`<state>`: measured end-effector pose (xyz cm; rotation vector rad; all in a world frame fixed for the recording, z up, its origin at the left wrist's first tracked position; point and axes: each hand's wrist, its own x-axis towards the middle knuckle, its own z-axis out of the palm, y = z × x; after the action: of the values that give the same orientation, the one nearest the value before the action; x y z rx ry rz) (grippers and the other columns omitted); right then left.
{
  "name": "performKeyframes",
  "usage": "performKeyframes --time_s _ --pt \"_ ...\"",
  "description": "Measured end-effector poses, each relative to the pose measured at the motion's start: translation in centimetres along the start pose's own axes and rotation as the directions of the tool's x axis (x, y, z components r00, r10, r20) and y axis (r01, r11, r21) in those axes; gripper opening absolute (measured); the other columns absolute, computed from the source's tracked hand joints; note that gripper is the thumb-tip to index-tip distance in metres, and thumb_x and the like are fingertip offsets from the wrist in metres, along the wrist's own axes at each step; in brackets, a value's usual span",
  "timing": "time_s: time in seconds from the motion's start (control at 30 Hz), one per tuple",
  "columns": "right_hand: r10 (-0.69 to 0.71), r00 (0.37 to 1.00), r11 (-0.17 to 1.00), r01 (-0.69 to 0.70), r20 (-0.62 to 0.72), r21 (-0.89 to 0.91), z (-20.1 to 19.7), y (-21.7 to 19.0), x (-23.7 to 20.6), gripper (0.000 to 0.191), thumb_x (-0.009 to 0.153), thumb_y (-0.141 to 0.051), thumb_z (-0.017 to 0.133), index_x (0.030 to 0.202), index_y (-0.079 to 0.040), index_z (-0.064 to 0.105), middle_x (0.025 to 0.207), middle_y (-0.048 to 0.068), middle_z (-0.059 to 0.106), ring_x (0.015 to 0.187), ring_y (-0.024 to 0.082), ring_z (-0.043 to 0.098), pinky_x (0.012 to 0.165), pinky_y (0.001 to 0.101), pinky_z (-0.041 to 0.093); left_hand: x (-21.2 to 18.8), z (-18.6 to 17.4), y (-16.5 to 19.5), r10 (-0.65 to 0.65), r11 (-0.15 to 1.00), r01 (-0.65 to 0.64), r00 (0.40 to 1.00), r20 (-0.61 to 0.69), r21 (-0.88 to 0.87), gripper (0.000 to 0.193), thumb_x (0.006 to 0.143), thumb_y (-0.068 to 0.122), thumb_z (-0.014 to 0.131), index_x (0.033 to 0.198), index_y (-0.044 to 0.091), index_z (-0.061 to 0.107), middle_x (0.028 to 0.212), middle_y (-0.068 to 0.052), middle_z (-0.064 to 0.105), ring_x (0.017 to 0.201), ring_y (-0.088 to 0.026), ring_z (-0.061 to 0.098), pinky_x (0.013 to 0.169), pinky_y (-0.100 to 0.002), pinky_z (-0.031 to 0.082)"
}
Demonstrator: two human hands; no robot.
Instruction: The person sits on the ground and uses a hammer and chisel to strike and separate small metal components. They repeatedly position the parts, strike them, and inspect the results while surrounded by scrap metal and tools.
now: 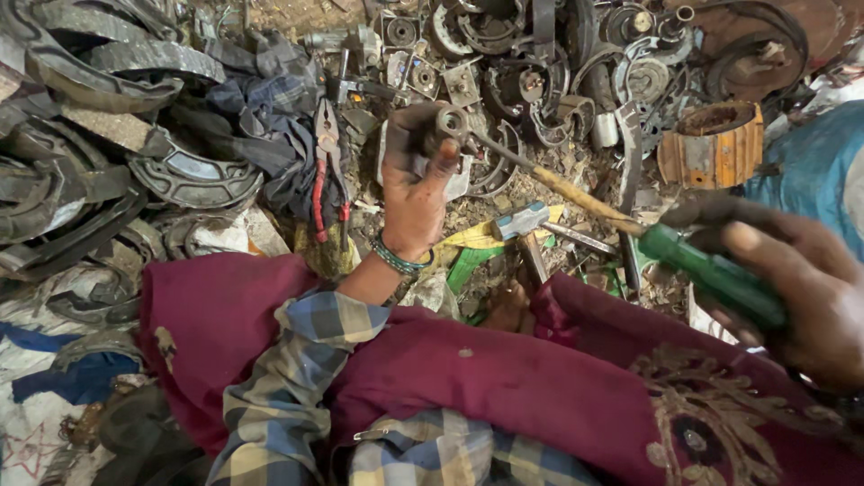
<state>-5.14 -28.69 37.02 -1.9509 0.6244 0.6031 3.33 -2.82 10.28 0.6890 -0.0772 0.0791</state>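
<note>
**Small greasy part pinned on a screwdriver tip**

Scrap metal covers the ground in front of me: brake shoes (171,175) curve in stacks toward the left edge, and bearings, plates and rings crowd the far edge.

Out past my knees, above the middle of the heap, my left hand (416,184) is curled round a small round metal part (450,121), thumb and fingers pinching it. My right hand (792,279) is wrapped tight on the green handle of a screwdriver (630,225), whose shaft runs up and left until its tip meets the part.

I judge the part stiff and solid, heavy for its size, and likely slick with grime, so it could twist out under a push. Best hold is round its outer rim, fingers kept off the line of the tip. The screwdriver shaft looks rusty and rigid; the handle gives the only sure grip.

Beside my left wrist lie red-handled pliers (326,171), on dark cloth (270,135). A hammer (522,225) rests near my lap, under the shaft. A rusty orange drum (715,144) stands toward the far right.

My palm hides most of the part, so I cannot tell its full shape, nor whether the tip sits in a hole or against an edge. The right hand is blurred and cut off at the right edge. My maroon garment (504,378) covers the near ground.
</note>
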Motion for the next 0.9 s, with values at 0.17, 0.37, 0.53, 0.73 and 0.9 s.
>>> performKeyframes --time_s 0.17,0.37,0.53,0.73,0.9 --pt "-0.187 0.977 0.920 0.137 -0.103 -0.367 1.6 0.7 0.3 0.029 0.093 -0.020 0.076 0.112 0.002 0.076 0.088 0.014 0.075 0.066 0.014 0.063 0.051 0.0283 0.048 0.0 -0.1 0.1 0.026 0.999 -0.025 0.999 -0.040 0.035 0.032 0.107 0.014 0.072 0.135 0.009 0.057 0.116 0.002 0.063 0.103 -0.007 0.059 0.097 -0.024 0.050" --pt "-0.650 0.757 0.513 0.379 -0.061 -0.770 3.4 -1.4 0.5 0.034 0.084 -0.014 0.085 0.107 0.001 0.065 0.105 0.016 0.070 0.088 0.019 0.072 0.073 0.0308 0.062 -0.1 0.0 0.6 0.054 0.995 -0.052 0.998 -0.021 0.082 0.033 0.107 0.017 0.074 0.135 0.009 0.058 0.117 0.002 0.063 0.103 -0.007 0.057 0.097 -0.024 0.048" --pt "-0.558 0.827 0.683 0.410 -0.069 -0.605 3.8 -1.6 1.0 0.038 0.088 -0.022 0.076 0.115 -0.001 0.059 0.101 0.010 0.071 0.087 0.015 0.073 0.074 0.0275 0.063 0.0 0.0 0.7 0.066 0.995 -0.063 0.997 -0.033 0.080 0.034 0.107 0.015 0.072 0.137 0.011 0.057 0.121 0.001 0.063 0.108 -0.008 0.059 0.101 -0.024 0.049" --pt "-0.137 0.981 0.807 0.030 -0.139 -0.589 3.1 -0.5 1.3 0.026 0.102 -0.022 0.068 0.121 -0.006 0.073 0.088 0.017 0.074 0.069 0.029 0.072 0.056 0.0404 0.059 0.0 0.0 1.0 0.114 0.986 -0.114 0.993 0.009 0.122 0.033 0.108 0.013 0.071 0.137 0.011 0.055 0.122 0.002 0.061 0.111 -0.007 0.058 0.102 -0.024 0.048" --pt "-0.296 0.945 0.690 0.110 -0.141 -0.715 2.7 -0.1 1.9 0.037 0.088 -0.026 0.072 0.115 -0.002 0.069 0.099 0.013 0.077 0.081 0.020 0.076 0.066 0.0335 0.063 0.3 0.4 0.9 -0.023 1.000 0.022 0.999 0.025 0.010 0.035 0.110 0.017 0.066 0.142 0.012 0.054 0.125 -0.001 0.063 0.110 -0.013 0.063 0.101 -0.031 0.057"
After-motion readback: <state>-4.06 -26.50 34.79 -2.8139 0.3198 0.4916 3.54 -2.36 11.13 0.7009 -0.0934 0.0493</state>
